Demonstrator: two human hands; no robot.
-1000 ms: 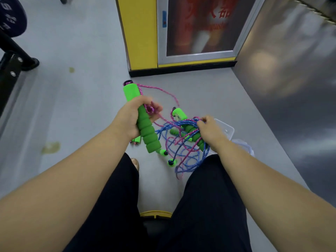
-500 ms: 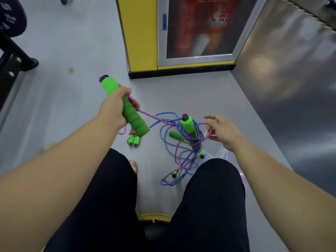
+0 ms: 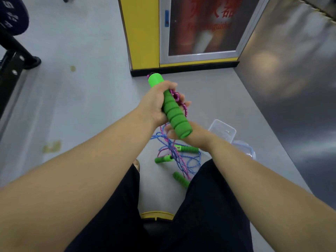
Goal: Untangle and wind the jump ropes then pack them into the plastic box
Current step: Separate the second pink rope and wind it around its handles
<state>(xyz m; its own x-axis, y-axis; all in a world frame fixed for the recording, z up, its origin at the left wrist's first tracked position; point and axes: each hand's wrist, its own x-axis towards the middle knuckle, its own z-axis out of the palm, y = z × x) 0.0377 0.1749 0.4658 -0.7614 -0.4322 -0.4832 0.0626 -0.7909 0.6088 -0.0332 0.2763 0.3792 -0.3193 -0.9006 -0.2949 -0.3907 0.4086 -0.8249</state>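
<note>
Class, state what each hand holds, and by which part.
Left hand grips the green foam handle at its upper half, pink rope pressed alongside. Right hand, half hidden, cannot be told.

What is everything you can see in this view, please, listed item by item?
held handle: one, green foam, in the left grip
pink rope: one length, looped beside the held handle
rope tangle: one, blue and pink, on the floor
loose handles: three, green, in the rope tangle
plastic box: one, clear, floor, right of the tangle
cabinet: one, yellow, ahead
left grip: one, curled round the held handle
right grip: one, under the handle's end, fingers mostly hidden
</note>
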